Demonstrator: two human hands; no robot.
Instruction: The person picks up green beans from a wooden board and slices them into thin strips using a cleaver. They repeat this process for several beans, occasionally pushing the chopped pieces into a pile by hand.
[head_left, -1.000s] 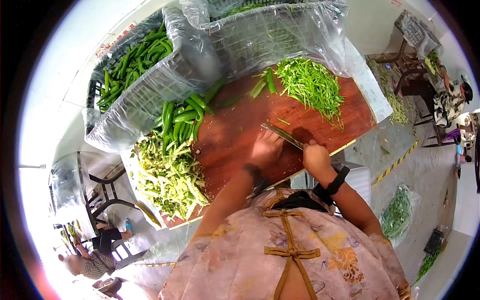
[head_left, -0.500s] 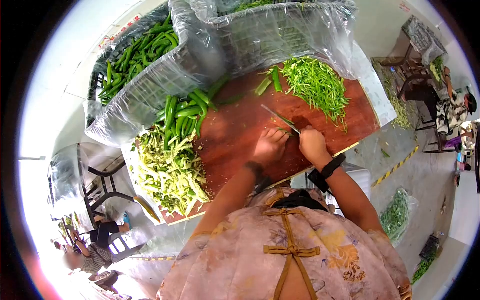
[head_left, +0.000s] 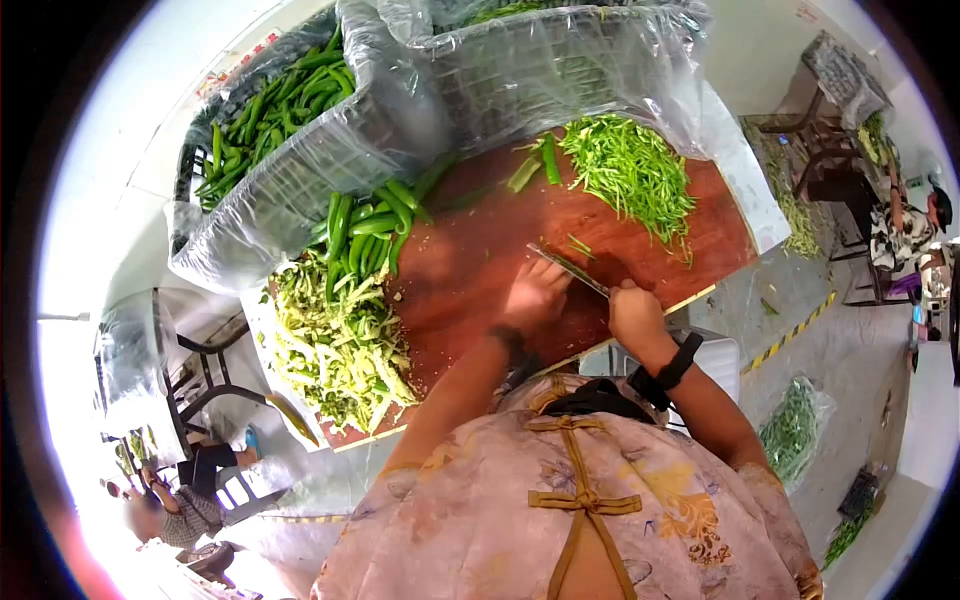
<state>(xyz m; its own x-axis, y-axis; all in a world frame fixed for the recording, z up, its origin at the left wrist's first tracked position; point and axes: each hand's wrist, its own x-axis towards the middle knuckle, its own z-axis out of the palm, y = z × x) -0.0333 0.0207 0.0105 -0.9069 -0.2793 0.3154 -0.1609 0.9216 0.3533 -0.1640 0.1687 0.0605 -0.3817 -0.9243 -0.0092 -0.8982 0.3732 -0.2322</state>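
Observation:
My right hand point(head_left: 637, 318) is wrapped round the handle of a knife point(head_left: 568, 266), whose blade points up and left over the red-brown board point(head_left: 470, 270). Beside the blade, my left hand point(head_left: 537, 292) presses down with its fingers curled; whatever lies under them is hidden. A few green shreds point(head_left: 580, 246) lie just past the blade. Farther back are a whole green pepper point(head_left: 551, 160) and a split pepper piece point(head_left: 524, 172). A heap of thin green pepper strips point(head_left: 635, 180) sits at the back right of the board.
Whole green peppers point(head_left: 372, 230) and a pile of pale pepper cores and trimmings point(head_left: 340, 345) cover the board's left end. Plastic-lined crates point(head_left: 300, 170) stand along the back, one full of peppers. A bag of greens point(head_left: 795, 430) lies on the floor. Another person point(head_left: 185, 510) is at lower left.
The knife and my right hand have moved toward me and slightly right, and the blade lies flatter. Loose green shreds now show past the blade. My left hand has barely shifted.

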